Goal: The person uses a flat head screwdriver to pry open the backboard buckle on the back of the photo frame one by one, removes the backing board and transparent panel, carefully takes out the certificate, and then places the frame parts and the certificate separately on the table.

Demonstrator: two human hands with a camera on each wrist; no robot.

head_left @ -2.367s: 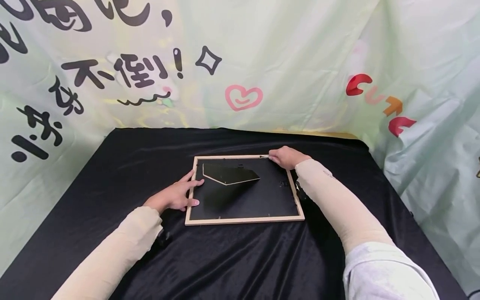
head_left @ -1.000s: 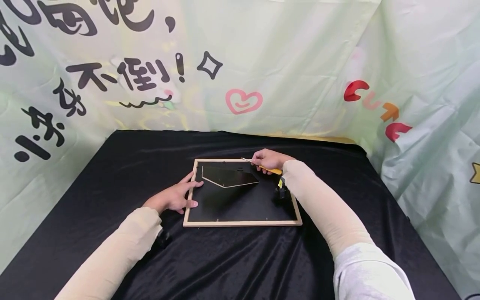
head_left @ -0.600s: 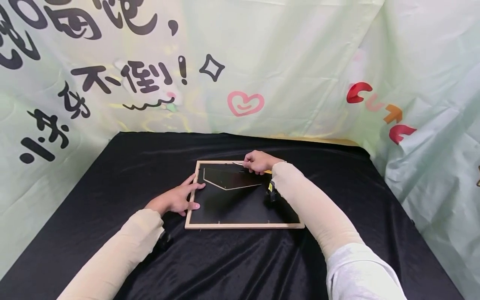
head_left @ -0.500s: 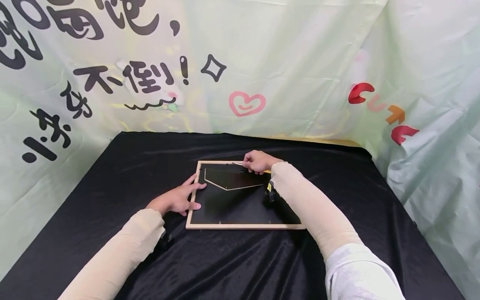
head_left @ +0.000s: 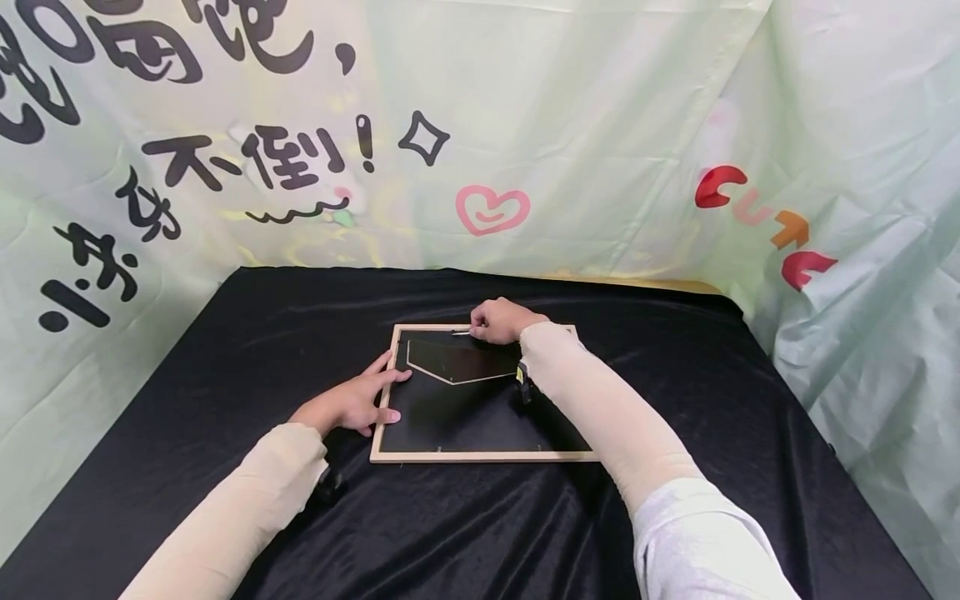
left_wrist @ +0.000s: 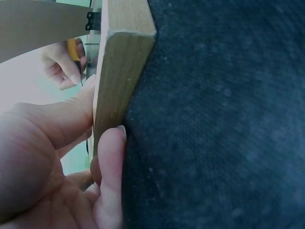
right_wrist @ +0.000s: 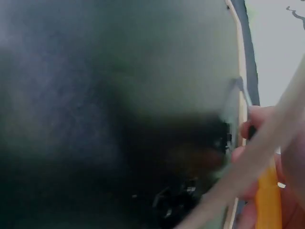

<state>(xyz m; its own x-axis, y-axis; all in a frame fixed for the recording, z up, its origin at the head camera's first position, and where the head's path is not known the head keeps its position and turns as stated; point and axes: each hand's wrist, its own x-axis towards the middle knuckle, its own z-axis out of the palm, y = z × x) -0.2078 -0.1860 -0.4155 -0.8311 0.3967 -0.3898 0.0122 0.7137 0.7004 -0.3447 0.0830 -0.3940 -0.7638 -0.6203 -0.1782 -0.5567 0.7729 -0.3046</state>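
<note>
A picture frame (head_left: 487, 457) with a light wooden rim and a black back lies face down. Its stand (head_left: 450, 360) juts up from the backing. My left hand (head_left: 347, 403) holds the left rail, some digits over the rim and others along the outer side; in the left wrist view a fingertip (left_wrist: 113, 143) touches the wood's outer side. My right hand (head_left: 504, 321) grips a yellow-handled screwdriver (right_wrist: 269, 200) at the far rail. The tool's metal shaft (head_left: 461, 332) points left along that rail's inner edge; its tip is blurred in the right wrist view.
Black cloth (head_left: 300, 308) covers the table under the frame. Small metal tabs (head_left: 439, 450) show at the near rail. A printed fabric backdrop (head_left: 600, 125) hangs behind and at both sides. The right forearm (head_left: 600, 400) passes over the frame's right side.
My right hand has moved left along the far rail with the screwdriver, from near the far right corner towards the middle. The left hand keeps its place on the left rail.
</note>
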